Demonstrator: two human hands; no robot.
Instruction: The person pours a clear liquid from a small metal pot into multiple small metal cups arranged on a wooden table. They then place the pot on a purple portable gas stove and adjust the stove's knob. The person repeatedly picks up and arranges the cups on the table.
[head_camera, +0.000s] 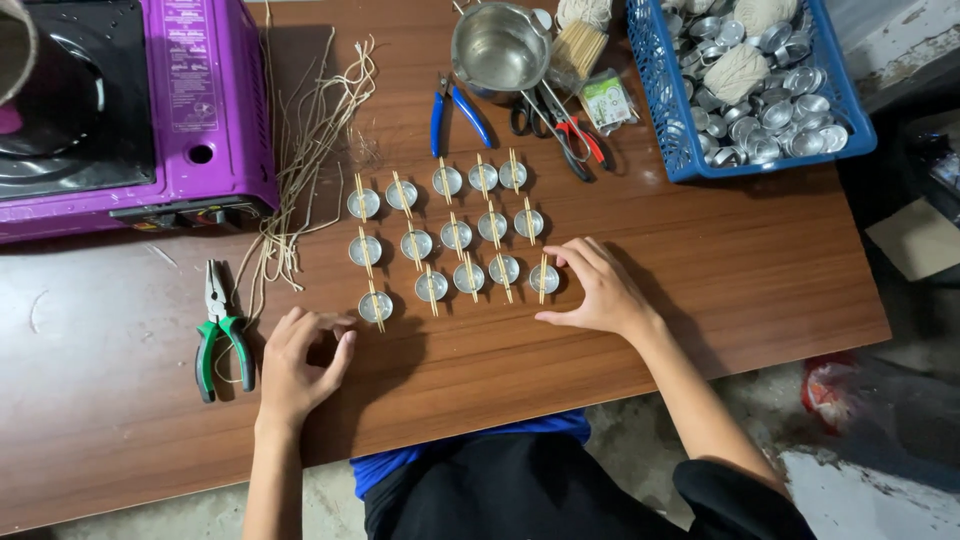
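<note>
Fifteen small round metal cups (456, 235) lie in three slightly slanted rows of five at the middle of the frame, on the brown wooden surface (700, 270). Each is shallow, silvery and upright, with a pair of thin wooden sticks (364, 247) laid across its rim. The bottom-right cup (543, 279) sits just beside the fingertips of the right hand (597, 293). The bottom-left cup (375, 306) lies near the left hand (300, 362), apart from it.
</note>
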